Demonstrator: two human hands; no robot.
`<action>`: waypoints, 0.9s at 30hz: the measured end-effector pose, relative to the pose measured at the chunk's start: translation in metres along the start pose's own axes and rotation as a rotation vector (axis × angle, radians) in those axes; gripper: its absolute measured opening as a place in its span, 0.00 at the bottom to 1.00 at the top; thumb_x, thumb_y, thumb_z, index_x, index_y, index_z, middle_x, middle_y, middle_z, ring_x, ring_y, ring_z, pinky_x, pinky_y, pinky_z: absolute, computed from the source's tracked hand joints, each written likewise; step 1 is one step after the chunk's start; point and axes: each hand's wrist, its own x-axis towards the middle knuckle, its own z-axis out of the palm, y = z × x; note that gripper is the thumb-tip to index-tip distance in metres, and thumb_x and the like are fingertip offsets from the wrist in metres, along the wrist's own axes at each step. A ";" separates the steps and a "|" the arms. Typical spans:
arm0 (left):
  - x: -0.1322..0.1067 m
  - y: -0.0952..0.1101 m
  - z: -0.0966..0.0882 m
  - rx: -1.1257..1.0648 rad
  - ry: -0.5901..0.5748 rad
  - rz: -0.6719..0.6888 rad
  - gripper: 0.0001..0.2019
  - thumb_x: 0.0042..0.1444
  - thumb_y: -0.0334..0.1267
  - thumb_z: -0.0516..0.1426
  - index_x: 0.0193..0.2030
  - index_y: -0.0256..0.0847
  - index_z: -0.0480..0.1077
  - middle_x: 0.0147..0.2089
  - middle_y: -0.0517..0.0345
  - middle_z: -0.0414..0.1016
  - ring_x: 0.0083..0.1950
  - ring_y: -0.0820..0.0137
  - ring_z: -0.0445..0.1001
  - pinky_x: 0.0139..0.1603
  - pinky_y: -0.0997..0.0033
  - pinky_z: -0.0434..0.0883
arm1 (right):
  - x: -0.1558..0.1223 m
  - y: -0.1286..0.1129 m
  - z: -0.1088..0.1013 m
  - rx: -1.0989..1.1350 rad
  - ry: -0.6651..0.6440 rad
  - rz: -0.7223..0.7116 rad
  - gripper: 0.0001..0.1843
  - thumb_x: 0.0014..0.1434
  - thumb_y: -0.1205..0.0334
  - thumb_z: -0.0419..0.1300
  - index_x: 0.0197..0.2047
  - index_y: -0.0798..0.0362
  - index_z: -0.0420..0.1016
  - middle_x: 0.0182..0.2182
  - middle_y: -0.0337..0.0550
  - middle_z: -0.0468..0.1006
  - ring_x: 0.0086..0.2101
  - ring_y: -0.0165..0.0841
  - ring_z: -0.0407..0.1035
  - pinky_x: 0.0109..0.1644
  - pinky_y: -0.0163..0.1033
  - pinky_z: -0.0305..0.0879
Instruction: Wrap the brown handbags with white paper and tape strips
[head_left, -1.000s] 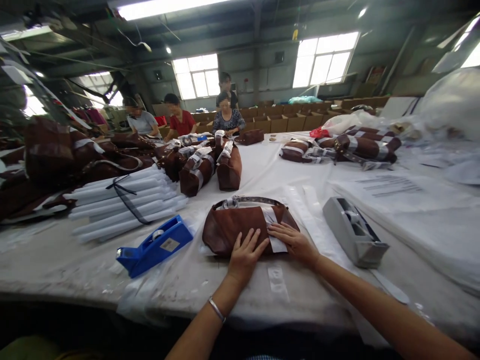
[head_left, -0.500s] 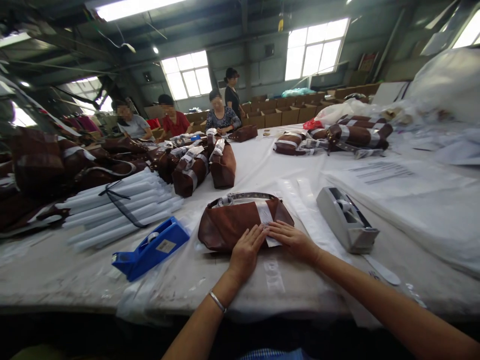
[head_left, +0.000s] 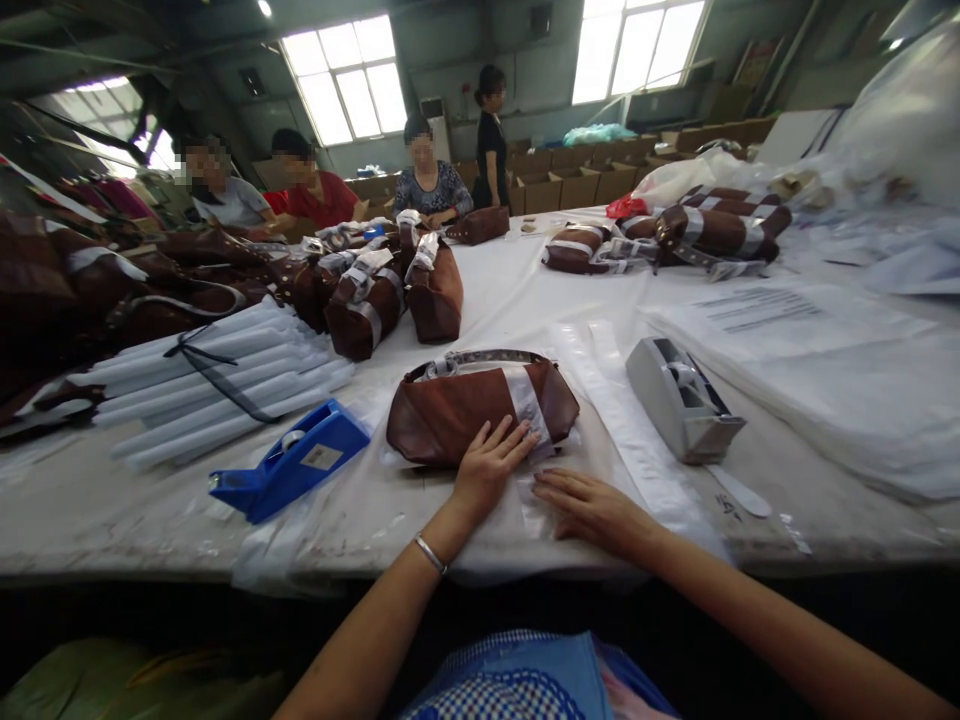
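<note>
A brown leather handbag with a white paper band round it lies on the white-covered table in front of me. My left hand rests flat on the bag's near edge, fingers spread and touching the band. My right hand lies flat on a clear plastic strip on the table, just in front of the bag, fingers stretched out. Neither hand grips anything.
A blue tape dispenser sits to the left, a grey one to the right. White rolls tied with black ribbon lie left. More brown bags stand behind; wrapped ones far right. Several people sit or stand at the far end.
My right hand has slid off the bag toward me onto the plastic strip. My left hand stays on the bag. The camera has tilted down, so everything sits higher in view.
</note>
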 end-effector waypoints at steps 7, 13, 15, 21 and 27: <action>0.000 0.000 0.001 0.019 -0.003 -0.001 0.27 0.68 0.28 0.49 0.71 0.51 0.56 0.71 0.60 0.61 0.74 0.63 0.54 0.71 0.51 0.60 | 0.021 0.002 0.013 -0.088 0.053 -0.035 0.14 0.67 0.63 0.58 0.54 0.47 0.78 0.51 0.46 0.81 0.46 0.40 0.76 0.50 0.45 0.76; -0.001 0.000 0.002 0.028 -0.009 -0.003 0.27 0.68 0.30 0.51 0.71 0.51 0.55 0.71 0.61 0.61 0.74 0.64 0.54 0.71 0.51 0.61 | 0.019 -0.006 0.000 0.005 -0.038 0.080 0.24 0.64 0.54 0.63 0.62 0.47 0.72 0.56 0.49 0.77 0.56 0.45 0.70 0.60 0.51 0.69; -0.001 0.000 0.001 0.028 -0.009 -0.001 0.27 0.68 0.30 0.52 0.71 0.51 0.55 0.71 0.60 0.61 0.74 0.64 0.54 0.71 0.51 0.61 | 0.015 -0.006 -0.001 0.035 -0.104 0.082 0.39 0.57 0.44 0.67 0.68 0.49 0.65 0.62 0.52 0.71 0.62 0.52 0.62 0.65 0.59 0.62; -0.001 0.000 0.003 0.020 -0.008 -0.007 0.28 0.67 0.28 0.51 0.72 0.52 0.55 0.71 0.61 0.60 0.74 0.64 0.53 0.71 0.51 0.60 | 0.019 0.003 0.012 0.010 0.044 0.026 0.16 0.65 0.62 0.61 0.55 0.46 0.78 0.52 0.44 0.80 0.54 0.44 0.73 0.59 0.52 0.70; -0.002 -0.001 0.006 0.023 0.011 -0.002 0.25 0.69 0.31 0.50 0.71 0.51 0.56 0.71 0.60 0.60 0.74 0.63 0.55 0.70 0.51 0.61 | 0.029 -0.001 0.006 -0.073 0.174 0.101 0.15 0.66 0.70 0.55 0.50 0.48 0.78 0.47 0.45 0.82 0.46 0.40 0.76 0.50 0.46 0.74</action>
